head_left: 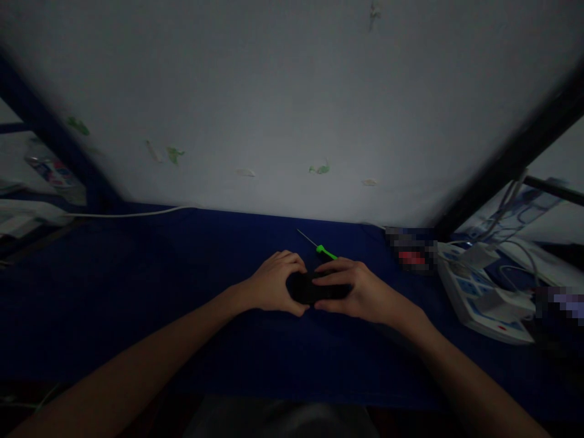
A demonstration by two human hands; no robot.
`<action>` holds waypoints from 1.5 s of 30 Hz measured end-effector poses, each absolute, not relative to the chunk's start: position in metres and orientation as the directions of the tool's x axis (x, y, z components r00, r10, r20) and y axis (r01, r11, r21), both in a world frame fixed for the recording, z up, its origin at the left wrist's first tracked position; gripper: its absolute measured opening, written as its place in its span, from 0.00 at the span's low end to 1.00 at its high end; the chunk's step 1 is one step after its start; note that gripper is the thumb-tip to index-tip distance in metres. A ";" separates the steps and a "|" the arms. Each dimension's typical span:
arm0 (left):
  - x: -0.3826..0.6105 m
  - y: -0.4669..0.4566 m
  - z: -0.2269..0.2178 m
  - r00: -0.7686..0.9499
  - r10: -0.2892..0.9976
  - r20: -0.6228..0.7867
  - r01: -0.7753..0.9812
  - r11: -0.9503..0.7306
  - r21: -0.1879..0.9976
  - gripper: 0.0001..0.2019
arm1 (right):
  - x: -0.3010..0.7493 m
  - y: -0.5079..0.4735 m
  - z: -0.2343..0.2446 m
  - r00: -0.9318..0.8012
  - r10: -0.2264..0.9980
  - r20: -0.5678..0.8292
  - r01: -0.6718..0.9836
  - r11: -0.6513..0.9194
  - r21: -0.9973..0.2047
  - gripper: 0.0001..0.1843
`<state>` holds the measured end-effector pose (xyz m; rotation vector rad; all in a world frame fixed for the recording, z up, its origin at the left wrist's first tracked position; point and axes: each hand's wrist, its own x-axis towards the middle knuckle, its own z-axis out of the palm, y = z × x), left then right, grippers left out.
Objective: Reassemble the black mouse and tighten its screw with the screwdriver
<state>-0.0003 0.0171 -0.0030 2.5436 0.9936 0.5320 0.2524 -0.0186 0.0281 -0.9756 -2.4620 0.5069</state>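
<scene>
Both of my hands grip a small black object (306,288) at the middle of the dark blue table (137,292). My left hand (274,283) curls around its left end, fingers closed over the top. My right hand (358,291) clasps its right end, thumb underneath and fingers on top. What the black object is I cannot make out in the dim light. Just behind my right hand lies a thin screwdriver with a green handle (325,250), its metal shaft pointing to the far left.
A white power strip (474,298) with plugged-in adapters and cables sits at the right. A white cable (132,213) runs along the table's far edge at the left. A white wall (292,103) rises behind the table. Dark frame posts stand at both sides.
</scene>
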 end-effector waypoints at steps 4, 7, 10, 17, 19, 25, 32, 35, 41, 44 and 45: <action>0.000 0.016 -0.003 0.676 0.704 0.215 0.577 -0.689 0.439 0.29 | 0.251 -0.019 0.034 -0.663 0.702 0.261 0.552 0.694 -0.463 0.22; 0.000 0.016 -0.004 0.672 0.708 0.218 0.586 -0.687 0.430 0.30 | 0.252 -0.020 0.038 -0.662 0.703 0.260 0.553 0.692 -0.464 0.21; 0.000 0.016 -0.004 0.676 0.703 0.222 0.581 -0.693 0.427 0.29 | 0.252 -0.021 0.039 -0.660 0.709 0.249 0.563 0.687 -0.460 0.21; -0.001 0.017 -0.006 0.684 0.695 0.220 0.569 -0.698 0.436 0.30 | 0.248 -0.021 0.039 -0.653 0.728 0.208 0.593 0.663 -0.457 0.22; -0.002 0.018 -0.004 0.686 0.696 0.210 0.568 -0.694 0.442 0.30 | 0.248 -0.020 0.038 -0.650 0.727 0.220 0.586 0.664 -0.463 0.22; -0.005 0.019 0.002 0.714 0.679 0.171 0.559 -0.700 0.445 0.34 | 0.252 -0.018 0.036 -0.645 0.721 0.254 0.581 0.678 -0.450 0.22; -0.004 0.014 0.001 0.725 0.660 0.198 0.556 -0.729 0.400 0.31 | 0.255 -0.019 0.037 -0.646 0.708 0.284 0.570 0.696 -0.437 0.21; -0.003 0.013 0.000 0.716 0.665 0.210 0.566 -0.730 0.383 0.30 | 0.255 -0.020 0.035 -0.644 0.712 0.279 0.574 0.691 -0.439 0.21; -0.001 0.013 -0.003 0.703 0.676 0.222 0.571 -0.722 0.391 0.30 | 0.254 -0.022 0.034 -0.646 0.718 0.259 0.571 0.680 -0.461 0.22; -0.001 0.014 -0.005 0.698 0.678 0.229 0.566 -0.719 0.404 0.30 | 0.255 -0.020 0.032 -0.644 0.719 0.261 0.566 0.678 -0.469 0.21; -0.001 0.014 -0.005 0.695 0.681 0.231 0.564 -0.716 0.412 0.30 | 0.255 -0.020 0.031 -0.640 0.722 0.264 0.566 0.675 -0.473 0.21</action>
